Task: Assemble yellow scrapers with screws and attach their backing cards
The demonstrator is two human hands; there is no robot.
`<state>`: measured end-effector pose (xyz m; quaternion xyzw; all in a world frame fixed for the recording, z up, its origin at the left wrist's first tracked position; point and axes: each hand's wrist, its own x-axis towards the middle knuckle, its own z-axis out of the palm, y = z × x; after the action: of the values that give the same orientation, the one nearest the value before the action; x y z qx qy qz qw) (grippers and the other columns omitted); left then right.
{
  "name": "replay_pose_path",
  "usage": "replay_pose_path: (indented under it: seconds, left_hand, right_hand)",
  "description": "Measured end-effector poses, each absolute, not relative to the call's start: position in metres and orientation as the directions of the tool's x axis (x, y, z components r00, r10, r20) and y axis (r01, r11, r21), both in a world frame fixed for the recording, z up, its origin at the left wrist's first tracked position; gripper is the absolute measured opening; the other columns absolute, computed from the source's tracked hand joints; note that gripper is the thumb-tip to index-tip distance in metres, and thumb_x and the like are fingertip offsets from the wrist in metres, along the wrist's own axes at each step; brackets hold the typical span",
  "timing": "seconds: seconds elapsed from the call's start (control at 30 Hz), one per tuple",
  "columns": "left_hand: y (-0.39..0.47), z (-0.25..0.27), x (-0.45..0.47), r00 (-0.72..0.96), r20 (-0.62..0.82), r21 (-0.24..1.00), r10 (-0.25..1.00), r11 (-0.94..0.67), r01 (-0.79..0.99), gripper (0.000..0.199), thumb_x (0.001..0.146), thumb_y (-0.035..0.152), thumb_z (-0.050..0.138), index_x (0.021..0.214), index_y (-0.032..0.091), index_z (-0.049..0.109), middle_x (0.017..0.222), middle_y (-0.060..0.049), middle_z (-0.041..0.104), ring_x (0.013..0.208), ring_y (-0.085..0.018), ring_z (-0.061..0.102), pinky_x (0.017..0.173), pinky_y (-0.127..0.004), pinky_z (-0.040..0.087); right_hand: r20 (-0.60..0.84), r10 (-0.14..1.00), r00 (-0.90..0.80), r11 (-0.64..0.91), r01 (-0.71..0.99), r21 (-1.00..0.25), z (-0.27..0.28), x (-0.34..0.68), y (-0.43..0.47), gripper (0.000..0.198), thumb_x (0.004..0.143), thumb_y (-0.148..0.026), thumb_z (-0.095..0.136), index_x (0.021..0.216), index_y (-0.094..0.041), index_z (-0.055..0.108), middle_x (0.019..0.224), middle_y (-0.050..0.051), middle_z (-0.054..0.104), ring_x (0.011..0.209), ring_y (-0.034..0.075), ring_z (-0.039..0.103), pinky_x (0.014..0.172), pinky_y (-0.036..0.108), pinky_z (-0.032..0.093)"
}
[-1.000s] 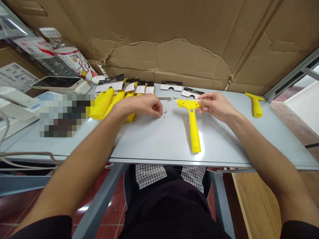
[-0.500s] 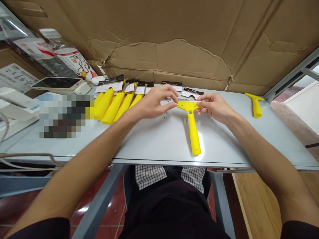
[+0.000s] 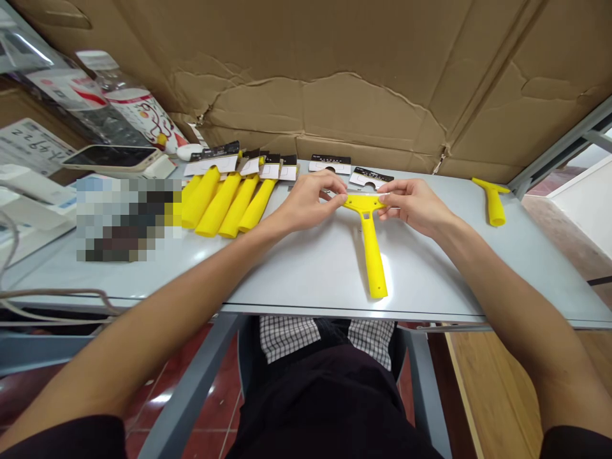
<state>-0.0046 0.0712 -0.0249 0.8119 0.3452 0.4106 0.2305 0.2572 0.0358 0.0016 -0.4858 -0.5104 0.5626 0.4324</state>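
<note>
A yellow T-shaped scraper (image 3: 373, 248) lies with its handle toward me and its wide head away from me. My right hand (image 3: 415, 203) pinches the right end of the head between thumb and fingers. At the head's left end, my left hand (image 3: 318, 199) has its thumb and fingertips closed on the edge. A thin pale strip shows along the far side of the head, partly hidden by the fingers. Just beyond my hands lie two black-and-white header cards (image 3: 329, 164), each with a notch in its lower edge.
Several yellow scrapers with cards (image 3: 217, 204) lie in a row on the left. Another yellow scraper (image 3: 492, 203) lies at the far right. A phone (image 3: 112, 157) rests on a box, with bottles (image 3: 136, 105) behind it. Cardboard (image 3: 363, 76) walls the back of the white table (image 3: 296, 280).
My left hand has moved slightly right, and its thumb and fingers have closed on the left end of the scraper head. My right hand keeps its pinch.
</note>
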Motion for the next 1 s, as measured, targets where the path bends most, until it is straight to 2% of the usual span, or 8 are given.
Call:
replay_pose_path:
  seconds: [0.13, 0.23, 0.43, 0.57, 0.67, 0.77, 0.9, 1.0]
  left_hand:
    - [0.073, -0.019, -0.009, 0.321, 0.414, 0.740, 0.852, -0.520, 0.427, 0.008, 0.084, 0.026, 0.073, 0.085, 0.019, 0.073, 0.091, -0.007, 0.081, 0.085, -0.019, 0.076, 0.078, -0.032, 0.063]
    - [0.074, -0.017, -0.011, 0.272, 0.336, 0.837, 0.902, -0.418, 0.353, 0.006, 0.080, 0.021, 0.076, 0.084, 0.020, 0.071, 0.079, -0.003, 0.078, 0.069, -0.016, 0.074, 0.070, -0.030, 0.062]
    - [0.069, -0.022, -0.001, 0.229, 0.167, 0.947, 0.959, -0.221, 0.235, 0.011, 0.083, 0.016, 0.070, 0.085, 0.017, 0.081, 0.070, -0.004, 0.076, 0.071, -0.017, 0.076, 0.081, -0.034, 0.067]
    - [0.063, -0.019, 0.003, 0.205, 0.131, 0.960, 0.970, -0.175, 0.218, 0.010, 0.084, 0.022, 0.079, 0.089, 0.015, 0.084, 0.076, -0.007, 0.079, 0.075, -0.018, 0.076, 0.084, -0.036, 0.066]
    - [0.058, -0.016, 0.002, 0.209, 0.137, 0.946, 0.968, -0.191, 0.263, 0.024, 0.077, 0.031, 0.093, 0.095, 0.015, 0.086, 0.089, -0.010, 0.084, 0.085, -0.022, 0.078, 0.085, -0.038, 0.065]
    - [0.055, -0.014, 0.003, 0.179, 0.103, 0.952, 0.978, -0.149, 0.266, 0.036, 0.068, 0.030, 0.102, 0.096, 0.016, 0.086, 0.098, -0.011, 0.085, 0.094, -0.025, 0.079, 0.089, -0.039, 0.065]
    - [0.049, -0.013, 0.009, 0.155, -0.014, 0.993, 0.988, -0.004, 0.115, 0.033, 0.069, 0.024, 0.103, 0.094, 0.013, 0.084, 0.095, -0.011, 0.083, 0.085, -0.022, 0.080, 0.089, -0.040, 0.067]
    - [0.046, -0.012, 0.013, 0.135, -0.043, 0.999, 0.990, 0.043, 0.003, 0.028, 0.072, 0.017, 0.099, 0.092, 0.010, 0.081, 0.096, -0.012, 0.081, 0.078, -0.020, 0.079, 0.088, -0.041, 0.069]
  right_hand:
    - [-0.100, 0.983, -0.156, -0.099, 0.013, -0.995, 0.001, 0.258, 0.037, 0.014, 0.086, -0.003, 0.083, 0.093, -0.014, 0.076, 0.087, 0.012, 0.082, 0.065, 0.017, 0.077, 0.066, 0.028, 0.069]
    - [-0.102, 0.983, -0.155, -0.101, 0.009, -0.995, 0.000, 0.259, 0.037, 0.014, 0.088, -0.002, 0.081, 0.094, -0.013, 0.076, 0.087, 0.013, 0.082, 0.064, 0.017, 0.077, 0.066, 0.028, 0.069]
    - [-0.099, 0.983, -0.153, -0.099, 0.008, -0.995, 0.000, 0.259, 0.037, 0.014, 0.088, -0.003, 0.083, 0.095, -0.013, 0.076, 0.087, 0.012, 0.082, 0.064, 0.017, 0.077, 0.066, 0.029, 0.069]
    - [-0.095, 0.984, -0.149, -0.094, 0.011, -0.995, -0.001, 0.259, 0.037, 0.015, 0.087, -0.005, 0.086, 0.095, -0.013, 0.076, 0.088, 0.012, 0.082, 0.065, 0.016, 0.077, 0.068, 0.029, 0.070]
    - [-0.091, 0.984, -0.156, -0.092, 0.003, -0.996, -0.001, 0.260, 0.037, 0.016, 0.086, -0.007, 0.089, 0.094, -0.014, 0.076, 0.088, 0.012, 0.082, 0.066, 0.017, 0.077, 0.069, 0.029, 0.070]
    - [-0.089, 0.982, -0.166, -0.091, -0.005, -0.996, -0.001, 0.260, 0.037, 0.017, 0.085, -0.007, 0.089, 0.095, -0.014, 0.077, 0.091, 0.013, 0.083, 0.065, 0.017, 0.078, 0.068, 0.029, 0.070]
    - [-0.086, 0.983, -0.164, -0.090, -0.013, -0.996, 0.000, 0.258, 0.035, 0.019, 0.084, -0.008, 0.091, 0.095, -0.014, 0.076, 0.090, 0.012, 0.082, 0.064, 0.015, 0.076, 0.068, 0.028, 0.070]
    - [-0.076, 0.983, -0.166, -0.080, -0.018, -0.997, 0.001, 0.257, 0.034, 0.019, 0.085, -0.009, 0.091, 0.094, -0.014, 0.075, 0.089, 0.011, 0.080, 0.064, 0.015, 0.075, 0.068, 0.029, 0.069]
